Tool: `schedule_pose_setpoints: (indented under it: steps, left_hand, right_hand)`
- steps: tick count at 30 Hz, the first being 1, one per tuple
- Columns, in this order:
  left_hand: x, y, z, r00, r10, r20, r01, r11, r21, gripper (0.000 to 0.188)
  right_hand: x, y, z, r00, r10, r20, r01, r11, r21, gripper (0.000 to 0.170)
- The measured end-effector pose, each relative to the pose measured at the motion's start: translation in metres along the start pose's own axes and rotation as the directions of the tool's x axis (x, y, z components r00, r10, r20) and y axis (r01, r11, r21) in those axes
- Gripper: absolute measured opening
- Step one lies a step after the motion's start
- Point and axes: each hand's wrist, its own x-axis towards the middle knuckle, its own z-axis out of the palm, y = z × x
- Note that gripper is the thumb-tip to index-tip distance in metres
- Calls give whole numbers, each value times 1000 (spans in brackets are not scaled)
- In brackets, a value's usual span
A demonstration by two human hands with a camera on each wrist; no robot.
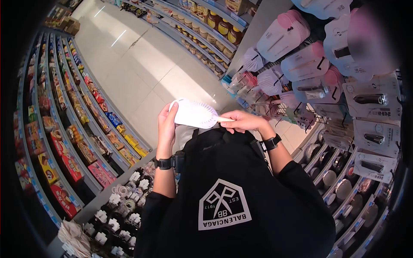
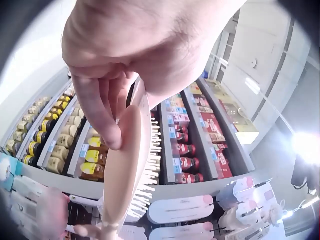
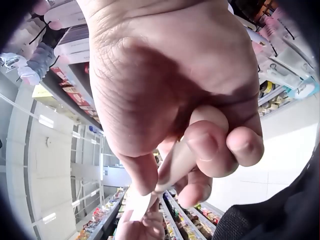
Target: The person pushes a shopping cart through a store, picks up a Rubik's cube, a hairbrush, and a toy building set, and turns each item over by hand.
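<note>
A hairbrush (image 1: 195, 114) is held out in front of the chest, its white front washed out by light in the head view and bristles showing along one side. My left hand (image 1: 166, 127) pinches the far end of the brush head, with the thumb on the front. My right hand (image 1: 244, 121) grips the handle. In the left wrist view, the smooth peach back of the hairbrush (image 2: 121, 172) and its rows of pale bristles are seen from the side. The fingers of my right hand (image 3: 170, 80) curl round the pale handle (image 3: 177, 167) in the right wrist view.
Carded goods (image 1: 297, 56) hang on hooks to the right, above shelves of round items (image 1: 342, 189). Snack shelves (image 1: 64, 124) line the left, with hair ties (image 1: 124, 202) hanging nearer. Jars stand on a shelf (image 1: 208, 28) across the tiled floor (image 1: 142, 69).
</note>
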Motion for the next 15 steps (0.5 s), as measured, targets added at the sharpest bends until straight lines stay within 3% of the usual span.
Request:
schedule_pose_setpoints:
  steps: [3, 6, 8, 10, 11, 12, 15]
  left_hand:
    - [27, 16, 20, 994, -35, 101, 36, 999, -7, 35]
    - [57, 28, 26, 976, -15, 219, 10, 1000, 23, 36]
    - [82, 29, 19, 943, -11, 334, -20, 996, 89, 36]
    - [91, 49, 21, 915, -24, 403, -26, 993, 117, 34]
    - [94, 57, 20, 902, -24, 431, -31, 992, 122, 33]
    - [99, 63, 16, 888, -37, 459, -29, 990, 135, 33]
    - [118, 77, -1, 833, -65, 550, -37, 984, 173, 30]
  right_hand:
    - [7, 3, 10, 977, -84, -197, 133, 958, 254, 39]
    - [10, -4, 20, 917, -142, -373, 240, 942, 233, 38]
    - [16, -9, 33, 828, -203, -523, 341, 922, 183, 36]
    - [17, -9, 44, 723, -98, -684, 441, 827, 348, 33]
    - [21, -4, 48, 647, -128, -752, 511, 804, 303, 31]
    - [24, -7, 57, 623, -121, -773, 528, 794, 301, 31]
    - [40, -12, 80, 347, -94, -933, 728, 654, 204, 28]
